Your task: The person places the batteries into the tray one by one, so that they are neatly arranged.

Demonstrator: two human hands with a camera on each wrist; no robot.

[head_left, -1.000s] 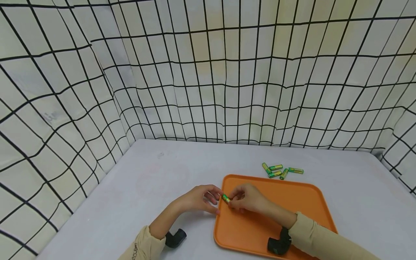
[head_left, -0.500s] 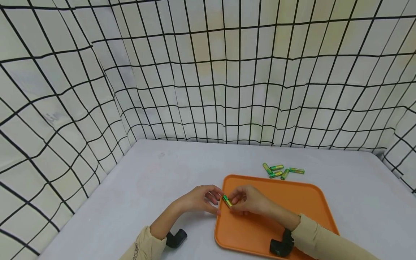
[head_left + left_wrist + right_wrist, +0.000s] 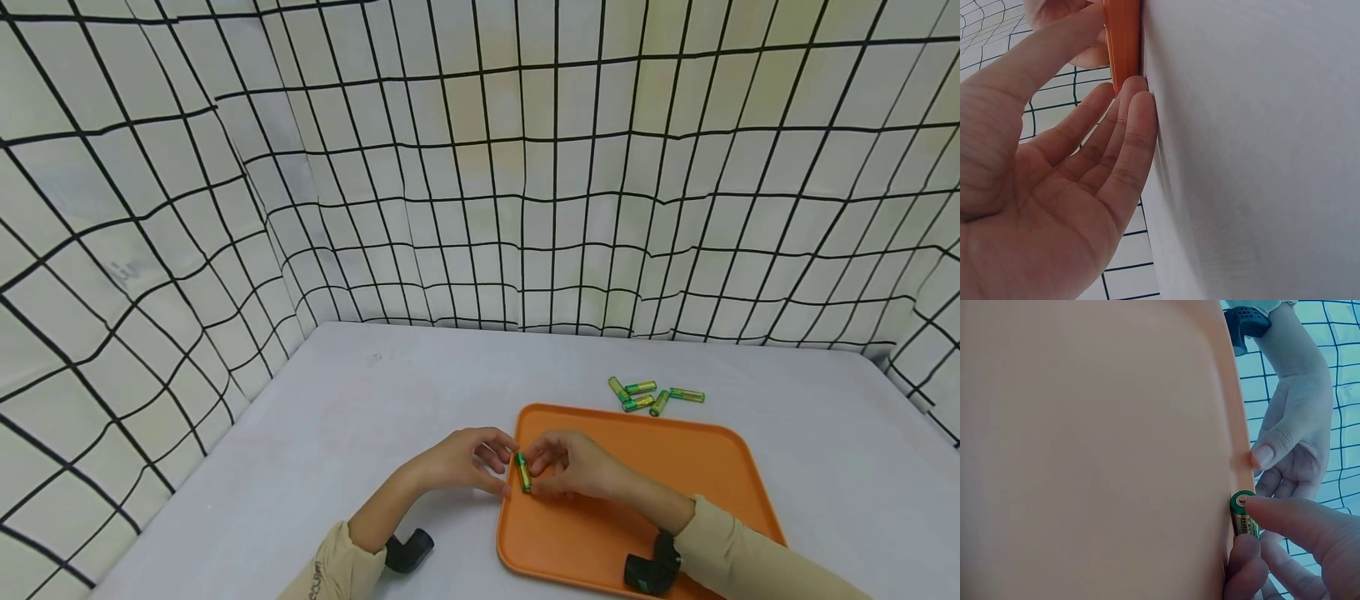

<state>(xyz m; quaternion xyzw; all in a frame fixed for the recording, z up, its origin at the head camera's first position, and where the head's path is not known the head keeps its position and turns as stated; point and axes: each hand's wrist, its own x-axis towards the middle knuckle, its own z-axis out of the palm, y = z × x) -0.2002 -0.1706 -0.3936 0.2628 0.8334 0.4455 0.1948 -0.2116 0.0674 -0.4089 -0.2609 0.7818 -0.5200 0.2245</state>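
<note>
A green and yellow AA battery point(image 3: 523, 472) lies along the left rim of an orange tray point(image 3: 630, 542). My right hand point(image 3: 577, 468) holds it between thumb and fingers, the thumb at its near end, as the right wrist view of the battery point(image 3: 1244, 512) also shows. On the tray's left side, my left hand point(image 3: 461, 461) rests against the rim with thumb and fingertips spread. From the left wrist, the fairly straight fingers point(image 3: 1129, 150) touch the tray's outer wall point(image 3: 1125, 44). Part of the right hand's fingers is hidden in the head view.
Several more batteries point(image 3: 639, 403) lie in a loose group behind the tray on the white table point(image 3: 360, 417). Black grid netting point(image 3: 480, 200) over white sheeting rises at the back and sides. A black wrist device point(image 3: 408, 551) sits under the left forearm.
The battery has turned from a slant to nearly in line with the tray's left rim. My right hand has shifted slightly with it; the left hand has stayed at the rim.
</note>
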